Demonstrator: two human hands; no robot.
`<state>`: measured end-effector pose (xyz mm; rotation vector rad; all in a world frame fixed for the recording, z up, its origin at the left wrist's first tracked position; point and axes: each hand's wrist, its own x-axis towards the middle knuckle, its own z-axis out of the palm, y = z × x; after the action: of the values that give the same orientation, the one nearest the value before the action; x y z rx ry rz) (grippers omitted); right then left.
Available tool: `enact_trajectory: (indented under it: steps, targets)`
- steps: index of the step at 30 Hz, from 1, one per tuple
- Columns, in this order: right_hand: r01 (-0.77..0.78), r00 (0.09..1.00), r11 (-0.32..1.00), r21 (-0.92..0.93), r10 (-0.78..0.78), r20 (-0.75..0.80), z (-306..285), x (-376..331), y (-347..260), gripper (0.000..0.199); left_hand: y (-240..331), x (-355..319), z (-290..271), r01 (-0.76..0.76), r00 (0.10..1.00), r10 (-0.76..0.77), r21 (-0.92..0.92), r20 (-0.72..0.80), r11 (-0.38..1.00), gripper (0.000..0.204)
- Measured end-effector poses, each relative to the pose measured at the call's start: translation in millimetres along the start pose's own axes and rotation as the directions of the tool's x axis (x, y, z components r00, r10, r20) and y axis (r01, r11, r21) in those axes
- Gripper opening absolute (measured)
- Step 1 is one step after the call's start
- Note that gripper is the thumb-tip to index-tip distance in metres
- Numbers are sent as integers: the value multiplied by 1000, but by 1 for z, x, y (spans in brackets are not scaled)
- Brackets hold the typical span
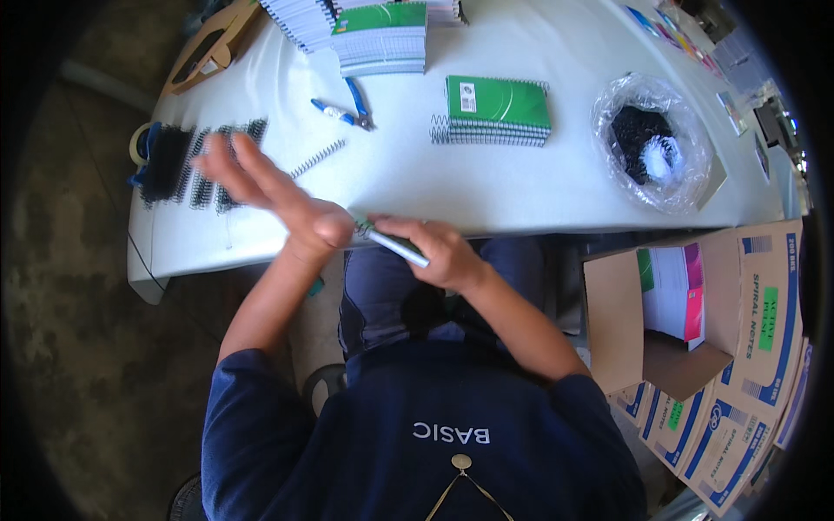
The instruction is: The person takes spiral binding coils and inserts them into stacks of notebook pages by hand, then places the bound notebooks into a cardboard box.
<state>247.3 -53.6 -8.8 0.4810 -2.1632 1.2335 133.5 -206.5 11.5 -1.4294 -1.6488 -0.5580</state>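
Just off the near edge of the white-covered table (556, 187), I see the right hand (445, 253) clamped on a thin spiral notebook (401, 247), fingers closed round its lower right part. The notebook shows nearly edge-on, a pale strip slanting from ten o'clock down to four. The left hand (291, 204) is raised beside its upper end, blurred, its fingers stretched and pointing toward ten; from my camera I cannot tell whether its heel touches the notebook.

With the held notebook as the clock's centre, a loose spiral coil (318, 159) lies on the table between ten and eleven, just beyond the left hand. Blue-handled pliers (358, 108) lie near eleven, handles spread. A tall green-topped stack of spiral notebooks (380, 48) stands at twelve, a lower green stack (497, 108) at one. At two sits a clear plastic bag (621, 182) holding tangled black material and something white. Toward ten, past the left hand's fingers, lie rows of black spiral coils (167, 165), a tape roll (134, 146) beside them. Between three and four, off the table, an open cardboard box (617, 321) holds a stack edged with green and pink.
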Motion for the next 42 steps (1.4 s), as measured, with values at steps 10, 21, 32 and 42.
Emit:
enact_trajectory:
  steps: [10, 21, 32, 42]
  targets:
    - [-18, 998, 994, 110, 24, -49, 19, -6, -1, 40, 15, -14, 5, 91, 992, -79, -134, 95, 987, 107]
    - [-76, 986, 956, 283, 114, -122, 15, -3, 11, 37, 58, -59, 2, -3, 935, 147, -407, 323, 914, 111]
    - [-386, 922, 891, 237, 379, 80, 6, 7, 2, 23, 19, 70, 8, 163, 986, -157, 148, -52, 975, 81]
    - [328, 939, 803, -497, -337, 76, 31, 31, -6, 17, -17, 111, 49, 320, 933, -348, 229, 94, 919, 72]
